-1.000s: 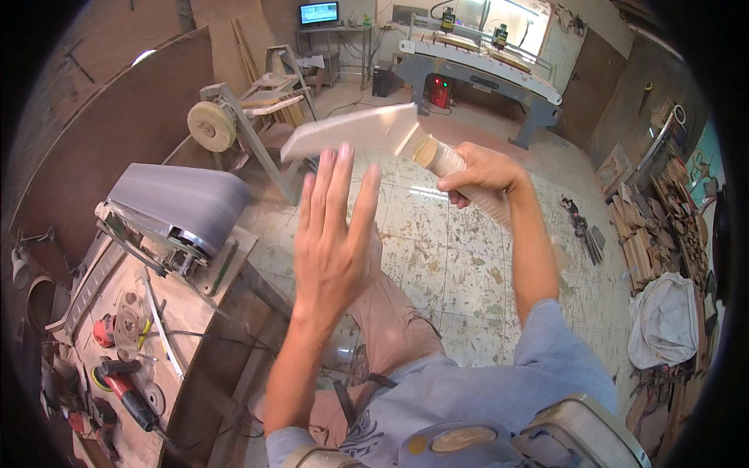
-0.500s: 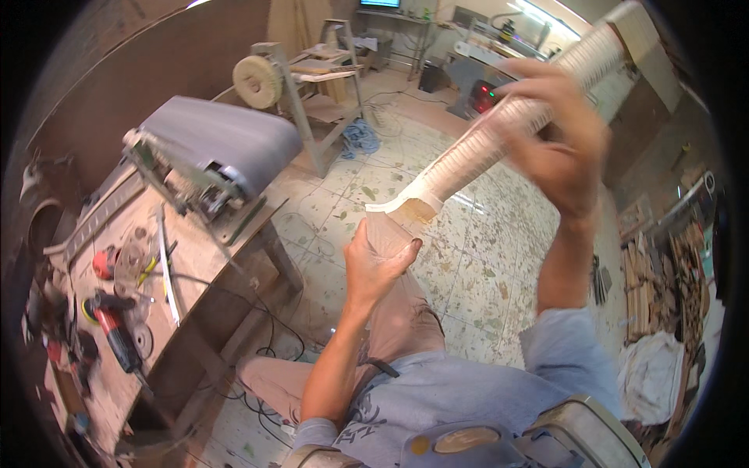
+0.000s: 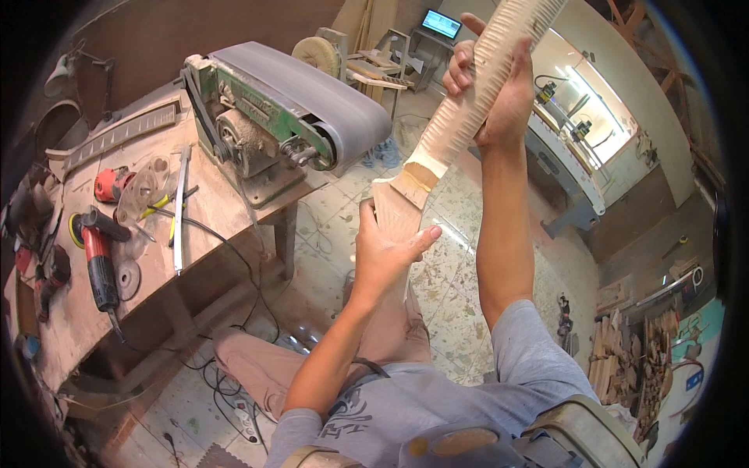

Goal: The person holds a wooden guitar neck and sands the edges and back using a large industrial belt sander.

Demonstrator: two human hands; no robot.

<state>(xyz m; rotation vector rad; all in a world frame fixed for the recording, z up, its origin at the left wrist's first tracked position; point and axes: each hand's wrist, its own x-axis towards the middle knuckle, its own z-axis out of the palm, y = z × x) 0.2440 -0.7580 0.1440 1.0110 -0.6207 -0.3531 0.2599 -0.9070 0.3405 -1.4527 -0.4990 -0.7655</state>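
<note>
Raised before me is a long, pale carved wooden piece (image 3: 477,86), tilted up to the right. Close ridges run across its long part, and a smooth notch divides that from a flat, flared lower end. My left hand (image 3: 388,251) grips the flared end, with the thumb along its right side. Higher up, my right hand (image 3: 505,101) is wrapped round the ridged part, fingers showing at its left edge. The top of the piece runs out of the picture. Left of it, apart from the wood, stands a green belt sander (image 3: 269,117) with a grey belt (image 3: 312,90).
The sander stands on a dusty wooden workbench (image 3: 70,343). A red angle grinder (image 3: 100,261), a metal ruler (image 3: 181,210) and discs lie there. Cables (image 3: 222,390) trail on the tiled floor. A lit machine (image 3: 577,148) is at back right; wood offcuts (image 3: 624,351) are stacked at right.
My view has turned right side up toward the sander, which now appears nearer the wooden piece. My right hand, blurred before, now grips the ridged part steadily. The left hand keeps its hold.
</note>
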